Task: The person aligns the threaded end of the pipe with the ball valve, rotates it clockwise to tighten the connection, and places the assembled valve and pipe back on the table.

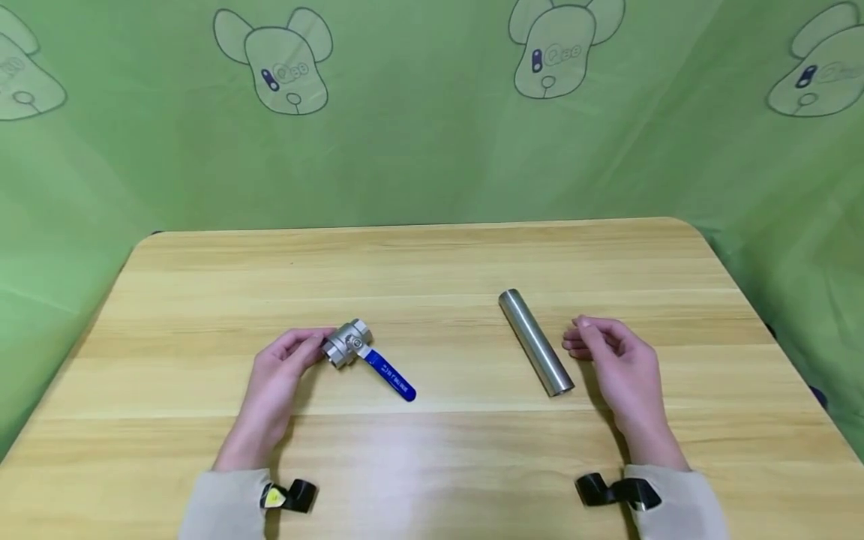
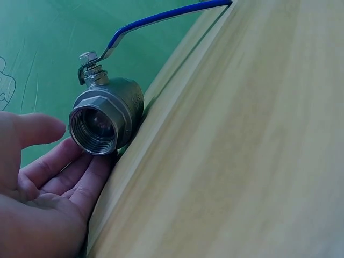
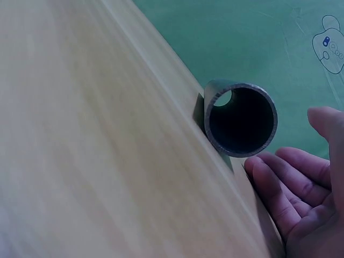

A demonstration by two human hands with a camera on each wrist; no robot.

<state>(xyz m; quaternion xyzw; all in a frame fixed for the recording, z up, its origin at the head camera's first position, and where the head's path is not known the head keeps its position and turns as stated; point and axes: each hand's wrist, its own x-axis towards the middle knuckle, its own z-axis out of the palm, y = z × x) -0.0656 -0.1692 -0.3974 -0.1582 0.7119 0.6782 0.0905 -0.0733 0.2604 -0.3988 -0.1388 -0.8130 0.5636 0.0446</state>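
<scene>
A steel ball valve (image 1: 346,343) with a blue lever handle (image 1: 391,376) lies on the wooden table, left of the middle. Its threaded opening (image 2: 97,130) faces the left wrist camera, with the handle above. My left hand (image 1: 283,375) is at the valve's left end; in the left wrist view the thumb (image 2: 43,129) stands apart from it and the fingertips pass behind its lower edge. Right of the middle lies a plain steel tube (image 1: 536,343), its hollow end showing in the right wrist view. My right hand (image 1: 624,375) rests just right of the tube, fingers loosely bent, holding nothing.
The wooden table (image 1: 432,270) has rounded far corners. Behind it and at its sides hangs a green curtain (image 1: 418,150) printed with cartoon heads. A black wrist camera (image 1: 300,496) sits on the left sleeve and another camera (image 1: 594,490) on the right.
</scene>
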